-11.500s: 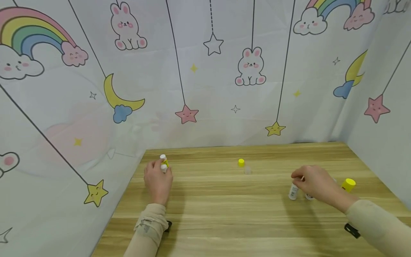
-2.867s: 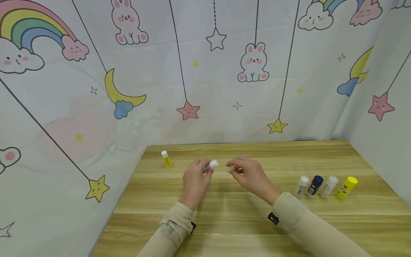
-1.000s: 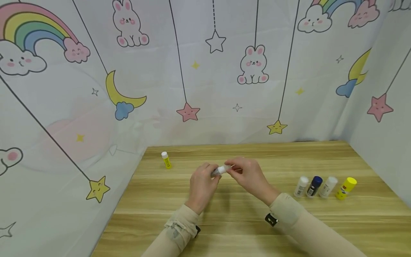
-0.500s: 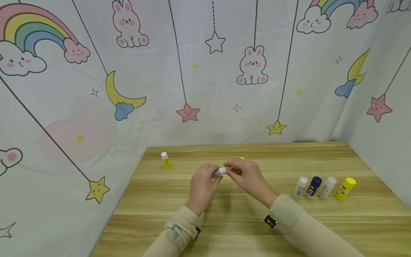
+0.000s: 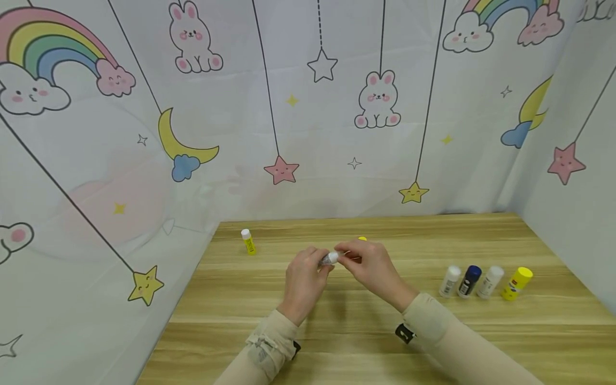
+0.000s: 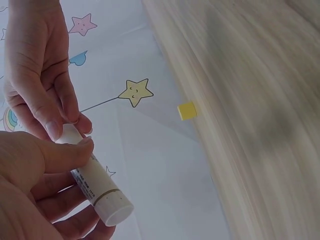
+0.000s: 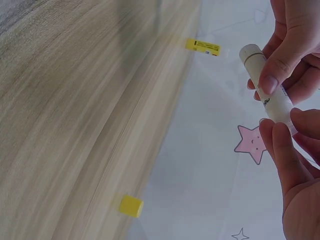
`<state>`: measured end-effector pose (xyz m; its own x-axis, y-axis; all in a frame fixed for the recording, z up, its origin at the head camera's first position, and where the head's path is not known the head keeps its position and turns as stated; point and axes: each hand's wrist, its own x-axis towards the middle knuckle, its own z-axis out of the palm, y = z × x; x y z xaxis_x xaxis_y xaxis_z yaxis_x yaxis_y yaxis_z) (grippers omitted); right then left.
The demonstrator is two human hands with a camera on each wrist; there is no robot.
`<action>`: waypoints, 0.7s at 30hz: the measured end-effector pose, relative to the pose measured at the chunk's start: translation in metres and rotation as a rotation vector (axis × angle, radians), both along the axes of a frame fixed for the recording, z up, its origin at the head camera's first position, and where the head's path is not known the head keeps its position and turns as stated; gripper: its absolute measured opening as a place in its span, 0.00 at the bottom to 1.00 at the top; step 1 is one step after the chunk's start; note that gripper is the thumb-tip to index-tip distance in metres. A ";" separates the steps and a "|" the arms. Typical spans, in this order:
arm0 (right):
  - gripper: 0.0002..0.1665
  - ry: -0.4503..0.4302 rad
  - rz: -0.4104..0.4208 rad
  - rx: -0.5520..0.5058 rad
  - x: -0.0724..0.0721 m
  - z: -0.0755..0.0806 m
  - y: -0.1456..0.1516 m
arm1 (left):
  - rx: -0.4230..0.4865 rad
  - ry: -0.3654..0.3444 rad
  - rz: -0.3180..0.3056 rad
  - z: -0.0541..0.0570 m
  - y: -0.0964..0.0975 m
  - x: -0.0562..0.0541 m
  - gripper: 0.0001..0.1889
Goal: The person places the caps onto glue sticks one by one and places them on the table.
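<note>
My left hand (image 5: 304, 280) grips a white glue stick (image 5: 329, 259) near the table's middle, tilted and off the tabletop. In the left wrist view its thumb lies along the printed barrel (image 6: 92, 177), and a band rings the barrel near the base. The fingertips of my right hand (image 5: 372, 270) pinch the other end of the glue stick, where a small translucent cap sits mostly hidden by them. In the right wrist view both hands meet on the white barrel (image 7: 267, 82). Behind the right hand a yellow cap (image 5: 363, 238) is partly covered.
A yellow glue stick with a white cap (image 5: 248, 242) stands at the back left. On the right a row holds a white glue stick (image 5: 449, 281), a dark blue one (image 5: 469, 282), another white one (image 5: 490, 282) and a yellow one (image 5: 517, 283). A patterned curtain (image 5: 327, 123) hangs behind the table.
The left hand took the white glue stick from the back left to the middle. The right hand left the row, picked up the translucent cap and brought it against the stick's end.
</note>
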<state>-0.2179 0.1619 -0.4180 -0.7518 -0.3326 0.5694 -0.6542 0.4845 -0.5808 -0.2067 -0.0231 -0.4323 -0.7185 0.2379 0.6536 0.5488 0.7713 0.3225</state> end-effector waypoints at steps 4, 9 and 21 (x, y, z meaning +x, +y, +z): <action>0.13 0.002 0.002 -0.004 0.001 0.002 0.000 | -0.002 0.005 0.000 0.002 0.000 0.001 0.15; 0.13 0.014 0.005 0.010 0.000 0.004 0.000 | -0.002 0.018 0.003 0.003 0.000 0.002 0.15; 0.13 0.016 -0.002 0.048 0.003 0.009 -0.004 | -0.031 0.083 0.005 0.006 0.002 0.007 0.12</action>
<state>-0.2148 0.1575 -0.4089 -0.7434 -0.3586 0.5645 -0.6622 0.5128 -0.5463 -0.1992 -0.0215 -0.4259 -0.6634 0.2552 0.7034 0.5686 0.7830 0.2522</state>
